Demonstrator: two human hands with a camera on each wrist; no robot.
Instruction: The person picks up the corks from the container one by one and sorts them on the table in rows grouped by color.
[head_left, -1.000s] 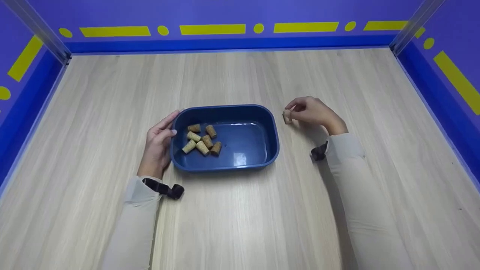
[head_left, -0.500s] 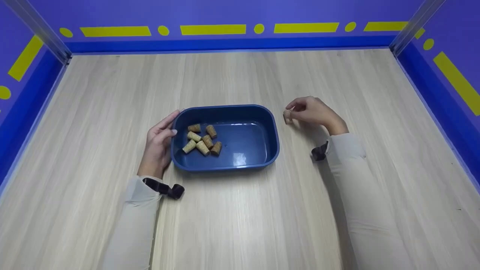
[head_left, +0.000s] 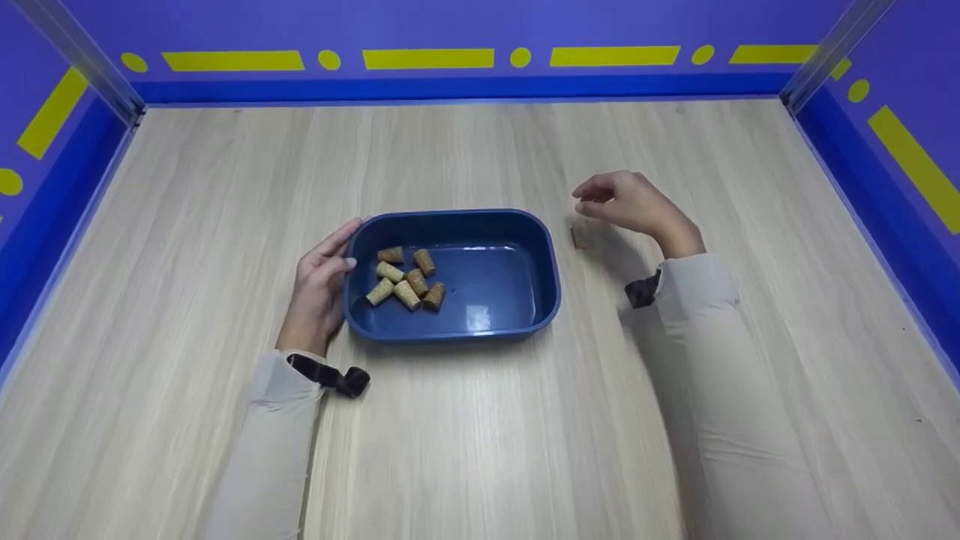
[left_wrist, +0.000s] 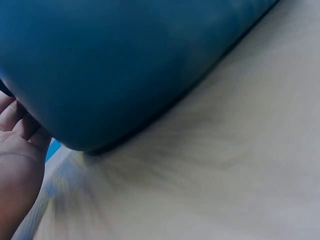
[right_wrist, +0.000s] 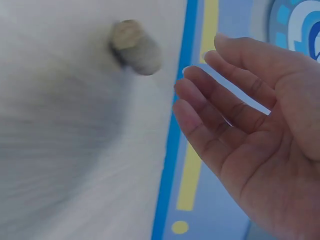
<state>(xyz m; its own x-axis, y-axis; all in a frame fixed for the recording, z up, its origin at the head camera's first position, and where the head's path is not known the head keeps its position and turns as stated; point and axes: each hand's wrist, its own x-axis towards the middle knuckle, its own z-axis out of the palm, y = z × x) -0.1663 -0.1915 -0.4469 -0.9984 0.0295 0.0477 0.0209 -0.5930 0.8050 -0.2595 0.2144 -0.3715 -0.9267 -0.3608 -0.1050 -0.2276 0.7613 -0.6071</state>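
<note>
My left hand (head_left: 316, 289) grips a dark blue plastic tub (head_left: 480, 337) by its left side, thumb over the rim and fingers along the outer wall. Several corks (head_left: 406, 295) lie in a loose group in the tub's left half. Beyond the tub's right end, a single cork (head_left: 580, 234) stands on the table. Just above and to the right of that cork hovers my right hand (head_left: 634, 202), its fingers loosely bent and holding nothing. In the right wrist view, the palm and fingers (right_wrist: 200, 127) are apart from the blurred cork (right_wrist: 142, 52).
A pale wood-grain table (head_left: 480, 442) lies under everything. Blue-purple panels (head_left: 450, 26) with yellow dashes and dots wall in its back and both sides. Each wrist carries a black strap with a small camera (head_left: 641, 291).
My right hand has let go of the single cork and risen away from it, leaving it standing on the table. The left hand and tub stay where they were.
</note>
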